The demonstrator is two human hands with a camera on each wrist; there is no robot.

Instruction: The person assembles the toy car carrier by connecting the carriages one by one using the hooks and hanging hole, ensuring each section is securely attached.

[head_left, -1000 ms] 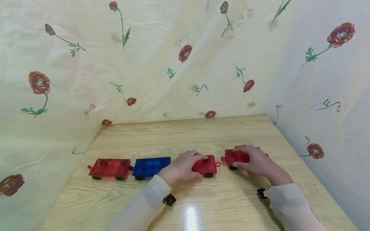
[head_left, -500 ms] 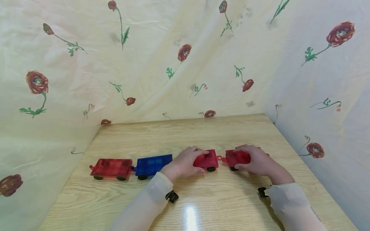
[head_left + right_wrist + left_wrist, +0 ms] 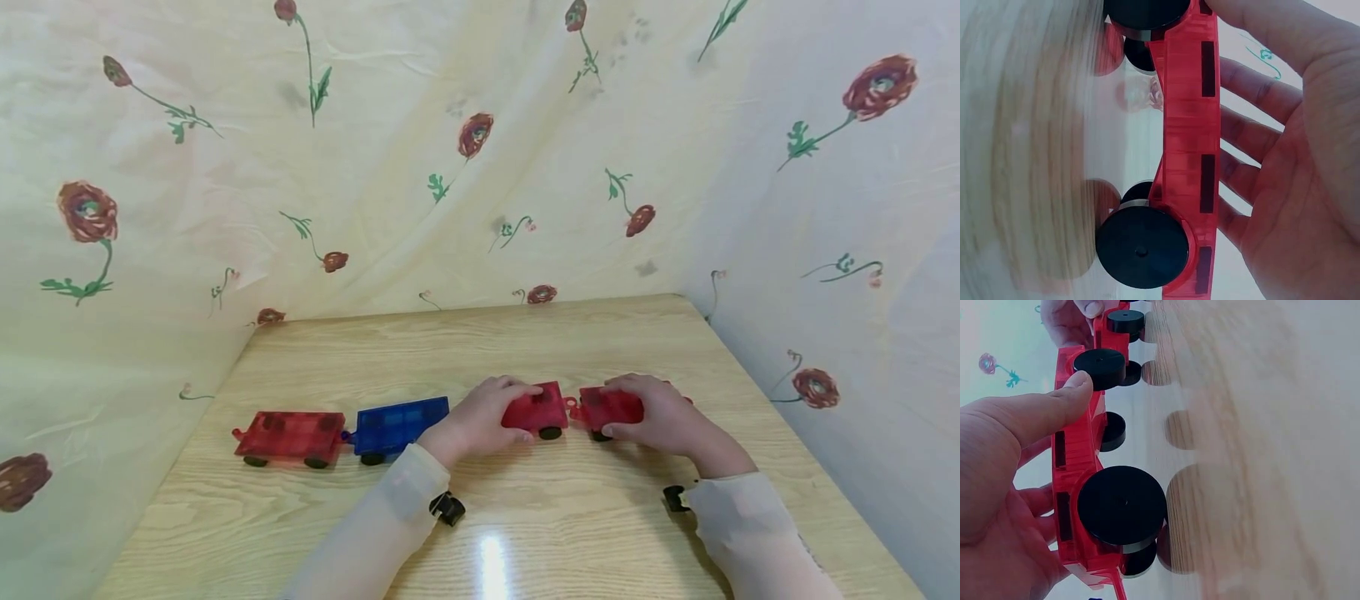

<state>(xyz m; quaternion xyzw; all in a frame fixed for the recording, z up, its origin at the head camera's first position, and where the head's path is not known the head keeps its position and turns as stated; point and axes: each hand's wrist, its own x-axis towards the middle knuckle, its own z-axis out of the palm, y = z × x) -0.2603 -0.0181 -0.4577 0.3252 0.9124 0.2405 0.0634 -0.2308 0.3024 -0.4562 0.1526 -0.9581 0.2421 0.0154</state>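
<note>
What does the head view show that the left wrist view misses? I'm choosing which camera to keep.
Only the head view shows the blue car, the far-left red car, the flowered cloth and the whole table. Only the left wrist view shows the black wheels beneath the car that the left hand grips. Both show that red car nosing up to the right hand's car.

— What carries everything here?

— A light wood-grain surface, with flowered cloth hanging behind and at both sides.

— And what stands on it?

— A row of four toy wagons on black wheels: a red wagon at the left end, a blue wagon coupled to it, then a second red wagon and a third red wagon close together.
</note>
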